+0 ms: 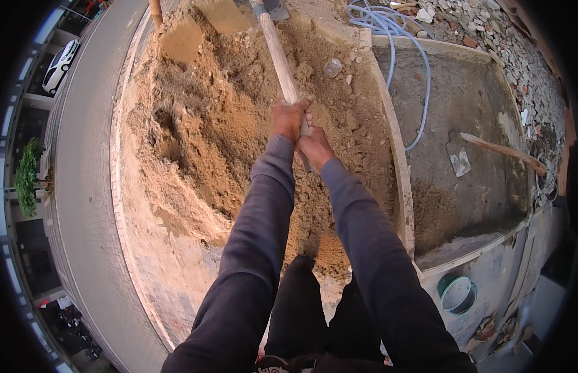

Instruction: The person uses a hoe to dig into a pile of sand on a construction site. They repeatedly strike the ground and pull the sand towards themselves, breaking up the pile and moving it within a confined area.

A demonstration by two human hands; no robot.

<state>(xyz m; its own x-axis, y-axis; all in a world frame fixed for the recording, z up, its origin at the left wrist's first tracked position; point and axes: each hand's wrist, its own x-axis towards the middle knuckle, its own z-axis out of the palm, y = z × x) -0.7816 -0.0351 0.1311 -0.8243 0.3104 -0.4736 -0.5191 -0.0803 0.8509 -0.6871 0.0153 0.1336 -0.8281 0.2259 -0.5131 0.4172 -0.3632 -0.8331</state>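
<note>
Both of my hands are wrapped around the wooden handle of a hoe [278, 61], which slants up and away to the left over a heap of brown sandy soil [220, 118]. My left hand [291, 119] grips higher on the shaft. Just below it, close to the butt end, my right hand [315, 146] is closed on the same handle. At the top edge the metal collar and a bit of the grey blade show; the rest of the head is cut off or hidden. Loose soil lies beneath my hands and reaches my legs.
Right of the soil, a board edging [397, 155] borders a shallow mixing trough [450, 205] holding another hoe [503, 149]. A pale blue hose [427, 81] loops into it. A green bucket [457, 293] stands near right. Rubble [531, 68] lies far right; a paved road [83, 155] runs left.
</note>
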